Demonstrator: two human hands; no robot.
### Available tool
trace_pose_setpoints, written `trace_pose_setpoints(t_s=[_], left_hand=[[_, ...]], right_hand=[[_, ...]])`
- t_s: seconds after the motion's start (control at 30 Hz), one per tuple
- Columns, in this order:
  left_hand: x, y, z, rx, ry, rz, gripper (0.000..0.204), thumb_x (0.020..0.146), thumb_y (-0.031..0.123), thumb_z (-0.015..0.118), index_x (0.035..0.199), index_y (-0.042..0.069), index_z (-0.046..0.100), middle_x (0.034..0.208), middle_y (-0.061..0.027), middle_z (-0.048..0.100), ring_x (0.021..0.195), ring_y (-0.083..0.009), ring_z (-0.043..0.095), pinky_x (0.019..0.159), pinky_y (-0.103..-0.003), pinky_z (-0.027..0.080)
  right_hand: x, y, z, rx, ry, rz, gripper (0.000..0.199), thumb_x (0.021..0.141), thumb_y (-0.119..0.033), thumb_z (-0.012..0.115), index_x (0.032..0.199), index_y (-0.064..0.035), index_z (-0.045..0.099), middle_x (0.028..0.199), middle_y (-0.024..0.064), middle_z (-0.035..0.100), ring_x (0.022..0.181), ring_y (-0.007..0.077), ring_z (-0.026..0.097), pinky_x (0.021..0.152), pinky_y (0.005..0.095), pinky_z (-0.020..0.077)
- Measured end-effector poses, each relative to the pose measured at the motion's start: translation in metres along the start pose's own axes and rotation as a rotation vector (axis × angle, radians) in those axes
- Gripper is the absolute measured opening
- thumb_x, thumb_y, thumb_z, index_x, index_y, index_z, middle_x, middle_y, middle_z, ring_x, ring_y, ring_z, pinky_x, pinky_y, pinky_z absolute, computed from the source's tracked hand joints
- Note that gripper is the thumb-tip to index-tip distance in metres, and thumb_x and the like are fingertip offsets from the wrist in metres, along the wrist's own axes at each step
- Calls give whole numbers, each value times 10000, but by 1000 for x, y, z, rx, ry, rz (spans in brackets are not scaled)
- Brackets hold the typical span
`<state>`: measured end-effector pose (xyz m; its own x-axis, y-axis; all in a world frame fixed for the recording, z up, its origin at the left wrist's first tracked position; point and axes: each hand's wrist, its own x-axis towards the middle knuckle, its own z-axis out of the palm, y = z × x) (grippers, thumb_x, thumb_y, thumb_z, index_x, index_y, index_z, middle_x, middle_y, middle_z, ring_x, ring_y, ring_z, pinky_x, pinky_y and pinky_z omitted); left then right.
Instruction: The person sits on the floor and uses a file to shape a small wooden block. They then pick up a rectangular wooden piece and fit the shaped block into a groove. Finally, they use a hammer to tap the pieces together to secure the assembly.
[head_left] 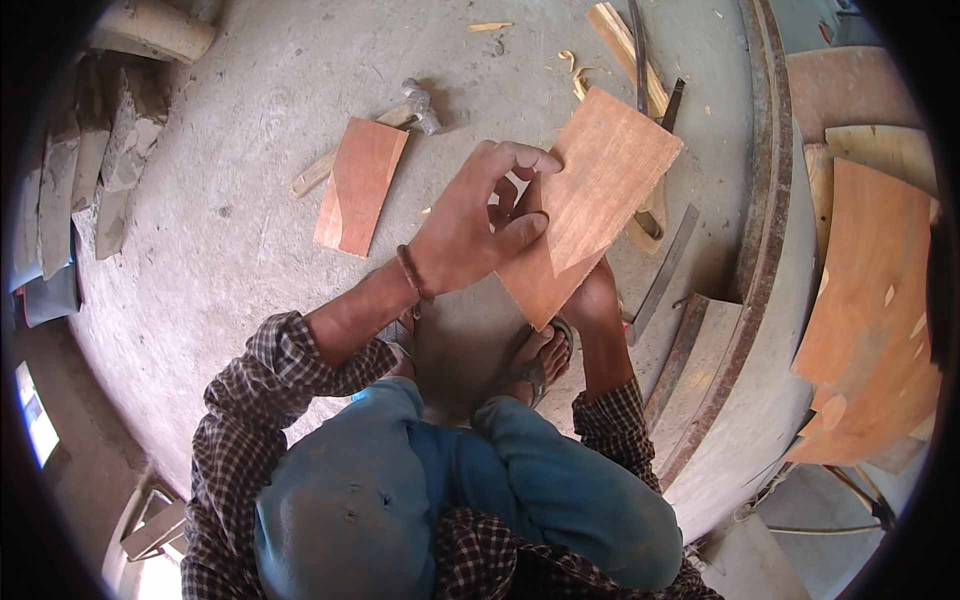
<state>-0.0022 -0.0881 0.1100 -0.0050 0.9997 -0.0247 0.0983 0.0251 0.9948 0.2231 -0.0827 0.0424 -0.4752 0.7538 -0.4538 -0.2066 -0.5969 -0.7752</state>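
Observation:
A flat reddish-brown plywood piece (600,190) is held up in front of me, tilted, with a notch cut out of its lower edge. My left hand (480,225) pinches its left edge between thumb and fingers. My right hand (592,300) is mostly hidden behind the board's lower part and seems to support it from below. Under the board I see my sandalled foot (535,365) on the concrete floor (250,170).
A second, smaller plywood piece (360,185) lies on the floor to the left, next to a hammer (400,112). Wood strips and a metal blade (645,70) lie beyond the board. Curved plywood sheets (870,320) and a rounded frame stand at right. Stones (90,170) line the left.

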Motion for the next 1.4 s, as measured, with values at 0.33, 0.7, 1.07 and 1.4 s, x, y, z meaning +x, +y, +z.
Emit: trace_pose_setpoints(t_s=[0.33, 0.7, 1.07, 1.4], left_hand=[[-26, -16, 18, -477, 102, -316, 289, 1070, 130, 510, 1314, -6, 582, 1130, -116, 678, 1060, -144, 626, 912, -287, 517], [-17, -45, 47, -703, 379, -255, 314, 1099, 138, 527, 1374, -13, 510, 1253, -76, 662, 1106, -95, 618, 925, -286, 544], [-16, -45, 52, -812, 399, -255, 360, 1105, 169, 521, 1423, 10, 464, 1308, -70, 639, 1144, -99, 613, 939, -287, 554], [-1, -39, 23, -870, 292, -425, 476, 947, 193, 772, 1340, 27, 562, 1198, -83, 700, 1029, -188, 706, 869, -360, 605]], right_hand=[[9, -42, 63, -554, 96, -343, 622, 950, -45, 670, 1509, 43, 414, 1348, 163, 631, 1177, 224, 655, 968, 361, 539], [11, -45, 92, -1313, 351, -515, 694, 816, -108, 789, 1459, -45, 534, 1027, 192, 599, 904, 401, 664, 762, 466, 560], [13, -44, 92, -1354, 376, -546, 666, 826, -142, 796, 1447, -78, 562, 987, 157, 579, 866, 380, 670, 736, 471, 567], [5, -64, 89, -1371, 223, -565, 688, 881, -211, 758, 1505, -69, 506, 1150, 141, 572, 984, 303, 664, 791, 436, 557]])
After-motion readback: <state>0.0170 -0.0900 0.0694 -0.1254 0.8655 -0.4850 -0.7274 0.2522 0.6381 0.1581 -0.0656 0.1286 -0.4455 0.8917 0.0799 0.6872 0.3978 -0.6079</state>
